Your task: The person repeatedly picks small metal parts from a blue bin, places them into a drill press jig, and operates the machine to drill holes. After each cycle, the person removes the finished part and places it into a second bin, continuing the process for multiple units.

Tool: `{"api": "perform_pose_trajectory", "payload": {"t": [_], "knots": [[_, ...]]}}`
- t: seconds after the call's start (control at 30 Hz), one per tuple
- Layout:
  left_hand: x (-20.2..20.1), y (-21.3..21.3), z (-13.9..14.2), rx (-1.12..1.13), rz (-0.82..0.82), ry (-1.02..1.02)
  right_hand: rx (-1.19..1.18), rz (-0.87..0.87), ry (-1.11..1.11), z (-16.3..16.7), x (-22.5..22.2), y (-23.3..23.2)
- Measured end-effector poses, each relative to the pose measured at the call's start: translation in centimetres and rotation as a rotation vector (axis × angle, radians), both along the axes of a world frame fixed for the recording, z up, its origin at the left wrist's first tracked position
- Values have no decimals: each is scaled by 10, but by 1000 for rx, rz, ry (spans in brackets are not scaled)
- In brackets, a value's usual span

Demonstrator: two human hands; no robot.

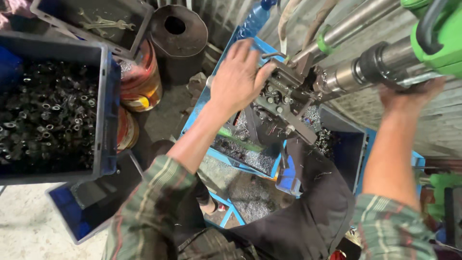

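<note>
My left hand rests on the dark metal fixture of a drilling machine, fingers curled over its top edge near a small lever. My right hand reaches up under the green machine head and grips the steel spindle housing. Whether a small part sits under my left fingers is hidden. Metal chips cover the blue machine table below the fixture.
A blue crate full of small dark metal rings stands at the left. A grey tray with wrenches sits above it, beside a black cylinder and orange drums. Another blue bin sits right of the fixture. A plastic bottle stands behind.
</note>
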State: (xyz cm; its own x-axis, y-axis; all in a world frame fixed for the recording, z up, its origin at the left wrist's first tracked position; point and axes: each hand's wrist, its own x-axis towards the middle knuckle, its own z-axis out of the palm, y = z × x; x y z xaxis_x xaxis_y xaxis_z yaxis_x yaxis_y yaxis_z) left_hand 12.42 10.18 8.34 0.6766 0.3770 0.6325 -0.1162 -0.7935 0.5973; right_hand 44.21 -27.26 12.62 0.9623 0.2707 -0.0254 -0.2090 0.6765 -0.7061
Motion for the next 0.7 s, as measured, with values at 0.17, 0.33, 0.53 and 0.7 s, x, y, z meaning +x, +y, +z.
{"api": "perform_pose_trajectory", "payload": {"t": [0.17,0.33,0.53,0.7], "knots": [[-70,-11,-33,-419,-156,345,-308,-314,236,-77,-75,-41],[-104,-18,-74,-2080,-875,302,-571,-277,227,-118,-145,-48],[-36,-133,-78,-2197,-1410,-341,-603,-313,63,-117,-170,-23],[51,-194,-75,-2331,-1205,-710,-633,-325,-37,-119,-179,-9]]}}
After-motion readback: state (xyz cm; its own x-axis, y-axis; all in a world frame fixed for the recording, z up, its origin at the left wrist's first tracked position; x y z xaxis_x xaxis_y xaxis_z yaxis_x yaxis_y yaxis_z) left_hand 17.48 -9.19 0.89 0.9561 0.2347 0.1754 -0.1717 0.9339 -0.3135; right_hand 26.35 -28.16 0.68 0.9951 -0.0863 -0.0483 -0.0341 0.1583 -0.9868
